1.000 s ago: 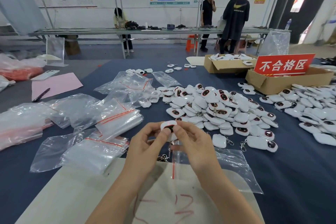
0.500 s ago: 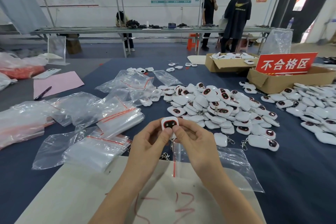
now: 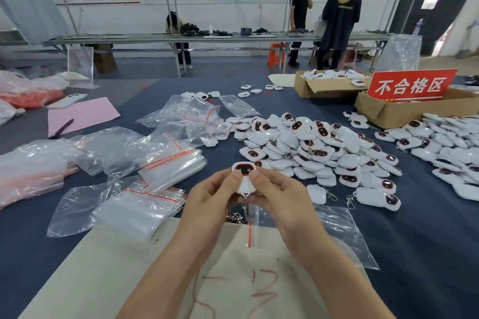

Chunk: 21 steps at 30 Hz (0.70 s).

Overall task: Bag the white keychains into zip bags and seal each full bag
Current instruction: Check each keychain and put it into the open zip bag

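The left hand [image 3: 207,198] and right hand [image 3: 281,197] are together at the middle of the tabletop [image 3: 427,235], both pinching 1 white keychain [image 3: 243,175] between thumbs and fingers. Its dark face is up and its metal clip [image 3: 245,205] dangles toward 6 o'clock. A clear zip bag [image 3: 344,238] lies flat just under the hands, spreading toward 4 o'clock, with the loose keychain pile [image 3: 311,147] at 1 o'clock and stacked empty zip bags [image 3: 145,206] at 9 o'clock.
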Each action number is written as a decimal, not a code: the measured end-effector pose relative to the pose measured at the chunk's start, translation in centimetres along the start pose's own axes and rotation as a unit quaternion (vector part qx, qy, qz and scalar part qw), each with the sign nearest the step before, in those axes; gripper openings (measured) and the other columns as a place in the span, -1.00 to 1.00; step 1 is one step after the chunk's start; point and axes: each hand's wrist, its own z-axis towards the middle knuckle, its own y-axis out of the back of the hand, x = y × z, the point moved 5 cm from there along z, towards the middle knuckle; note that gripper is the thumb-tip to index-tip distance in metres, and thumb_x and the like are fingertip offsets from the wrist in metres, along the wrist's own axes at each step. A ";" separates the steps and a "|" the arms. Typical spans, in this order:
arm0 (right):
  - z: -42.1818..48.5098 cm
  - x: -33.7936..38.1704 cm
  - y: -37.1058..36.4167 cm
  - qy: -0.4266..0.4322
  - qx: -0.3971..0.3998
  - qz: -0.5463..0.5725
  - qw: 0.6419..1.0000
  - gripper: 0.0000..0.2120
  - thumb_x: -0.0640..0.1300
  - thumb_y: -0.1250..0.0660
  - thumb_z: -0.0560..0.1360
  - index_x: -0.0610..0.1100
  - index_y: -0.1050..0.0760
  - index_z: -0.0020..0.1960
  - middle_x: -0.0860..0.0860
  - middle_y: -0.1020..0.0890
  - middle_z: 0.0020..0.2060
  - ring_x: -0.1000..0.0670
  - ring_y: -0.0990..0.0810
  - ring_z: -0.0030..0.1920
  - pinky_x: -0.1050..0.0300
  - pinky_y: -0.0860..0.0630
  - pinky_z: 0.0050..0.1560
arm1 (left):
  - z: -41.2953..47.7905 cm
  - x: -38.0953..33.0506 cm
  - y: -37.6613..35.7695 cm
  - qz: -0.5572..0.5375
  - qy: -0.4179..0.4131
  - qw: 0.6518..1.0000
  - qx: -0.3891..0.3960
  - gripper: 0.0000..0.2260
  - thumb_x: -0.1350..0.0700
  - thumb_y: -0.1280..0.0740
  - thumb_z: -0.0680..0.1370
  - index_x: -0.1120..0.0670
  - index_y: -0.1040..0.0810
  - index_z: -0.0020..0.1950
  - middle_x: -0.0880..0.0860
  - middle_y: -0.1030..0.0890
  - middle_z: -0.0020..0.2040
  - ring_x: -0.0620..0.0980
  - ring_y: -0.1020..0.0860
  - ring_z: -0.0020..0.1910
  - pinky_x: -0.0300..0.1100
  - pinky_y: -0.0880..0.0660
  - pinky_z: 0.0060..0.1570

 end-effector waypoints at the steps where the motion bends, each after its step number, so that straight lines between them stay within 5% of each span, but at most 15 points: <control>1: 0.1 -0.2 -0.1 -0.017 0.013 0.021 1.000 -0.85 -0.15 -0.38 0.58 -0.15 -0.71 0.05 -0.06 -0.74 -0.15 0.05 -0.68 -0.17 0.23 -0.61 -0.04 | 0.1 0.1 -0.1 -0.031 0.020 0.999 0.007 -0.80 0.08 -0.33 0.63 0.08 -0.73 0.13 0.13 -0.72 0.06 0.09 -0.67 0.02 -0.12 -0.62 0.08; 4: 0.2 -0.8 -0.3 -0.069 0.010 0.092 0.993 -0.83 -0.17 -0.36 0.59 -0.19 -0.72 -0.06 -0.06 -0.70 -0.25 0.06 -0.65 -0.25 0.25 -0.60 -0.12 | 0.1 0.2 -0.2 -0.088 0.064 0.994 0.010 -0.79 0.11 -0.33 0.60 0.14 -0.75 0.07 0.15 -0.65 -0.10 -0.08 -0.58 -0.22 -0.30 -0.58 -0.17; 11: 0.3 -1.4 -0.4 -0.106 -0.004 0.135 0.985 -0.85 -0.21 -0.35 0.60 -0.25 -0.66 -0.06 -0.07 -0.69 -0.28 0.07 -0.66 -0.30 0.30 -0.59 -0.21 | 0.0 0.5 0.0 -0.128 0.112 0.985 -0.018 -0.79 0.15 -0.34 0.62 0.25 -0.73 0.04 0.19 -0.59 -0.12 -0.09 -0.55 -0.31 -0.31 -0.57 -0.27; 18: 0.0 -1.0 0.0 -0.039 0.003 0.014 0.999 -0.83 -0.19 -0.36 0.60 -0.16 -0.73 -0.02 -0.10 -0.73 -0.16 0.06 -0.68 -0.18 0.27 -0.61 -0.07 | -0.4 -0.2 0.1 0.074 -0.018 0.997 -0.029 -0.87 0.10 -0.37 0.63 0.00 -0.72 0.07 0.01 -0.74 -0.06 0.00 -0.69 -0.07 -0.08 -0.61 0.03; 21: -0.1 -0.4 0.1 -0.002 0.004 -0.036 0.999 -0.84 -0.19 -0.36 0.60 -0.17 -0.70 0.09 -0.11 -0.75 -0.07 0.01 -0.70 -0.11 0.19 -0.64 0.00 | -0.5 -0.5 0.1 0.074 -0.028 0.997 -0.026 -0.89 0.11 -0.37 0.63 -0.01 -0.69 0.09 0.02 -0.74 -0.04 0.09 -0.70 0.02 0.02 -0.63 0.10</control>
